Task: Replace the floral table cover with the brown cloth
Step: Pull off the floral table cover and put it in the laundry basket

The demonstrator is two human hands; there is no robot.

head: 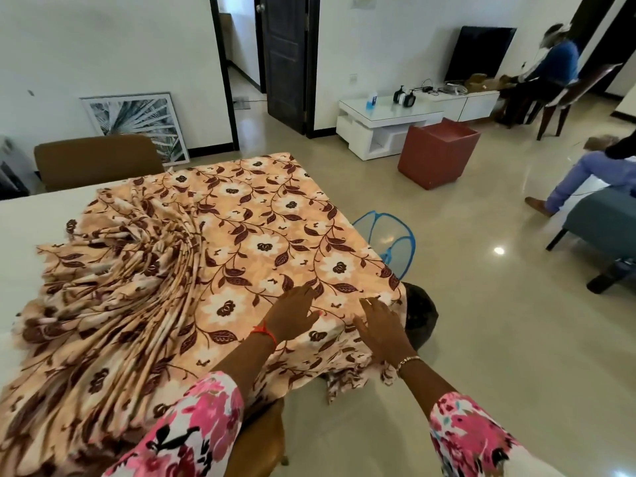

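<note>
Peach-and-brown floral cover (261, 228) lies over the right end of the white tabletop (31, 218). It is flat toward the far right corner, bunched in pleats along its left side, and hangs off the near right corner. Left hand (292, 315) and right hand (382, 332) rest flat on the cover by that corner, fingers straight, gripping nothing. Dark rounded object (421, 315) below the corner is half hidden by cloth and cannot be identified. Blue mesh basket (392, 235) is partly cut off behind the right edge.
</note>
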